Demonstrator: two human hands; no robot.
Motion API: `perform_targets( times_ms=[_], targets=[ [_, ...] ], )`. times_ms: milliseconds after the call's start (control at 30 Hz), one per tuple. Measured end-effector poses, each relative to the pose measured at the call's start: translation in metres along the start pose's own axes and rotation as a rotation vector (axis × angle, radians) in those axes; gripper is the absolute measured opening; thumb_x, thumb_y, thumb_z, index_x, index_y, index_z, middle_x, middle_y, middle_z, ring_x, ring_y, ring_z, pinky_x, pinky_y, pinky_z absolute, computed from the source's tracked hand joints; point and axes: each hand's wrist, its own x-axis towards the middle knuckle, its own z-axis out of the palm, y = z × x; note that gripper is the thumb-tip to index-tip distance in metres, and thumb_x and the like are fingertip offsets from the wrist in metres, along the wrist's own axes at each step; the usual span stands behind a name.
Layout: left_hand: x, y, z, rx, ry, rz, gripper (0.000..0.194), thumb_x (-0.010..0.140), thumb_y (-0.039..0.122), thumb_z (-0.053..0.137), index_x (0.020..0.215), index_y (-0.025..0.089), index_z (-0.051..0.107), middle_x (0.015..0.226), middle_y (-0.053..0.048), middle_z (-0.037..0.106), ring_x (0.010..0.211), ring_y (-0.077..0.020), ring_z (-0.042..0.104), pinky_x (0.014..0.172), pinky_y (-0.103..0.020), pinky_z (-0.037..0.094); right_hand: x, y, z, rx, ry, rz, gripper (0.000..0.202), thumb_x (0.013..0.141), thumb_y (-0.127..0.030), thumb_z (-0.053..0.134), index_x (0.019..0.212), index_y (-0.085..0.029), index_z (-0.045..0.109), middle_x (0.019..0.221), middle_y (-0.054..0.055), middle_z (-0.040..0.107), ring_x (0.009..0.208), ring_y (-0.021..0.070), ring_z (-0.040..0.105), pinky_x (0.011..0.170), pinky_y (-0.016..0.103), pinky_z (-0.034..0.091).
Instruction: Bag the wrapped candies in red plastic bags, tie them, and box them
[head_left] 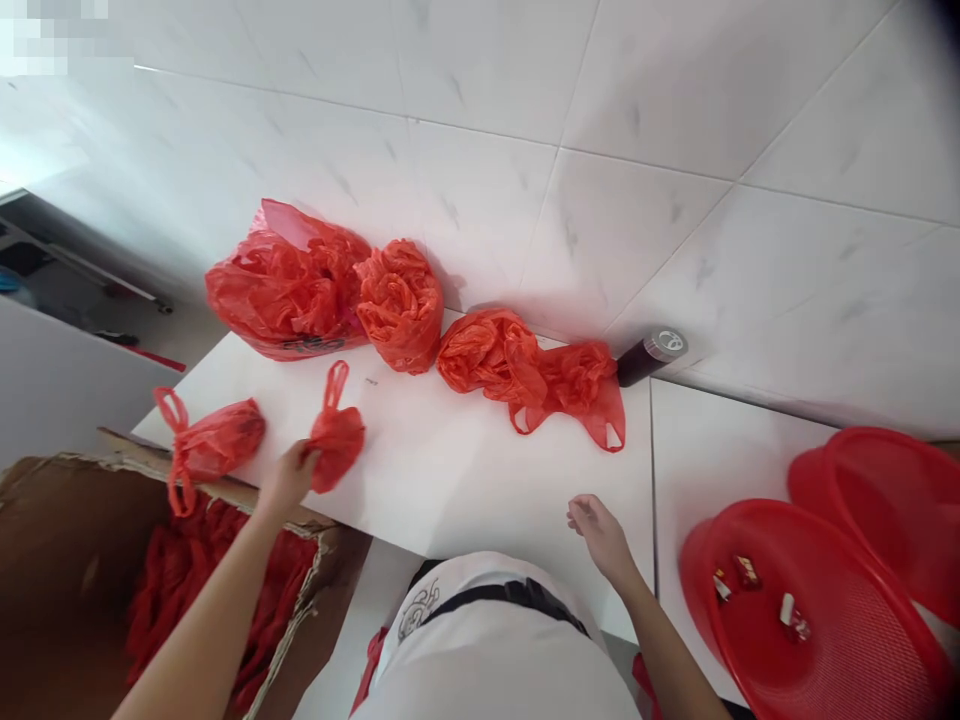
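On the left of the white table, my left hand point(291, 475) grips the side of a small tied red bag point(339, 445), whose handle loop points up. Another tied red bag point(225, 440) lies further left at the table edge, its loops hanging toward the cardboard box. My right hand point(595, 525) is over the right part of the table, fingers curled together; whether anything small is between them I cannot make out. The nearest item beyond it is a red bag with open handles point(585, 385).
Along the tiled wall stand a large red bag point(289, 285), bundled red bags point(401, 305) and a dark bottle point(649, 357). An open cardboard box point(60, 520) with red bags inside is at lower left. Red baskets point(847, 620), one holding small wrapped items, stand at right.
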Motion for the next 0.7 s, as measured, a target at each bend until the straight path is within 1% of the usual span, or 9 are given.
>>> perform_targets(
  times_ms=[100, 167, 233, 333, 433, 500, 567, 633, 700],
  targets=[
    [0.01, 0.001, -0.008, 0.022, 0.156, 0.013, 0.033, 0.081, 0.026, 0.05, 0.112, 0.015, 0.053, 0.112, -0.014, 0.064, 0.114, -0.0349, 0.055, 0.095, -0.051, 0.043, 0.014, -0.007, -0.012, -0.144, 0.08, -0.07, 0.036, 0.085, -0.057, 0.048, 0.086, -0.022, 0.059, 0.087, 0.006, 0.066, 0.08, 0.0223, 0.064, 0.079, 0.04, 0.051],
    [0.005, 0.015, 0.01, -0.011, 0.186, 0.098, 0.036, 0.082, 0.027, 0.05, 0.116, 0.015, 0.052, 0.124, -0.015, 0.059, 0.123, -0.0351, 0.049, 0.102, -0.053, 0.037, 0.033, -0.015, -0.021, -0.224, 0.15, -0.113, 0.034, 0.085, -0.053, 0.047, 0.091, -0.021, 0.06, 0.096, 0.008, 0.067, 0.086, 0.0234, 0.064, 0.083, 0.042, 0.05],
    [-0.013, 0.039, 0.042, -0.074, 0.106, 0.202, 0.037, 0.083, 0.03, 0.05, 0.116, 0.015, 0.055, 0.125, -0.016, 0.059, 0.122, -0.0324, 0.051, 0.104, -0.049, 0.039, 0.06, -0.025, -0.027, -0.261, 0.204, -0.141, 0.034, 0.085, -0.048, 0.047, 0.1, -0.021, 0.061, 0.109, 0.01, 0.064, 0.097, 0.0249, 0.062, 0.089, 0.044, 0.048],
    [-0.058, 0.08, 0.096, -0.176, -0.095, 0.333, 0.033, 0.082, 0.031, 0.052, 0.111, 0.018, 0.06, 0.117, -0.013, 0.065, 0.113, -0.0282, 0.06, 0.1, -0.044, 0.046, 0.109, -0.044, -0.031, -0.29, 0.26, -0.176, 0.039, 0.084, -0.04, 0.048, 0.118, -0.023, 0.06, 0.126, 0.009, 0.058, 0.121, 0.0266, 0.05, 0.102, 0.046, 0.039],
    [-0.108, 0.113, 0.132, -0.232, -0.25, 0.411, 0.028, 0.081, 0.03, 0.054, 0.106, 0.023, 0.065, 0.115, -0.009, 0.067, 0.112, -0.0251, 0.063, 0.097, -0.04, 0.05, 0.155, -0.063, -0.033, -0.293, 0.309, -0.181, 0.044, 0.083, -0.034, 0.053, 0.125, -0.024, 0.059, 0.139, 0.009, 0.048, 0.136, 0.0282, 0.034, 0.112, 0.049, 0.026],
    [-0.131, 0.122, 0.14, -0.279, -0.406, 0.395, 0.029, 0.083, 0.03, 0.053, 0.109, 0.025, 0.067, 0.124, -0.01, 0.063, 0.115, -0.0263, 0.061, 0.098, -0.043, 0.049, 0.178, -0.073, -0.036, -0.267, 0.327, -0.16, 0.045, 0.08, -0.031, 0.058, 0.123, -0.02, 0.062, 0.143, 0.013, 0.045, 0.137, 0.0312, 0.033, 0.113, 0.05, 0.023],
    [-0.139, 0.121, 0.137, -0.299, -0.523, 0.349, 0.029, 0.084, 0.033, 0.053, 0.108, 0.028, 0.068, 0.13, -0.009, 0.06, 0.116, -0.028, 0.06, 0.098, -0.046, 0.049, 0.191, -0.081, -0.042, -0.22, 0.327, -0.132, 0.043, 0.078, -0.031, 0.061, 0.117, -0.015, 0.065, 0.138, 0.016, 0.051, 0.133, 0.0333, 0.04, 0.111, 0.051, 0.026],
    [-0.132, 0.113, 0.129, -0.294, -0.543, 0.309, 0.027, 0.083, 0.035, 0.054, 0.105, 0.029, 0.069, 0.127, -0.009, 0.061, 0.115, -0.0288, 0.06, 0.098, -0.046, 0.048, 0.193, -0.089, -0.051, -0.159, 0.331, -0.121, 0.04, 0.079, -0.035, 0.06, 0.112, -0.014, 0.067, 0.129, 0.017, 0.059, 0.125, 0.0325, 0.049, 0.108, 0.05, 0.032],
    [-0.117, 0.106, 0.117, -0.308, -0.487, 0.28, 0.026, 0.083, 0.037, 0.054, 0.102, 0.028, 0.069, 0.122, -0.008, 0.064, 0.116, -0.0287, 0.06, 0.1, -0.046, 0.047, 0.182, -0.096, -0.059, -0.088, 0.35, -0.146, 0.042, 0.083, -0.043, 0.054, 0.113, -0.016, 0.066, 0.124, 0.015, 0.062, 0.12, 0.0287, 0.054, 0.105, 0.046, 0.037]
  ],
)
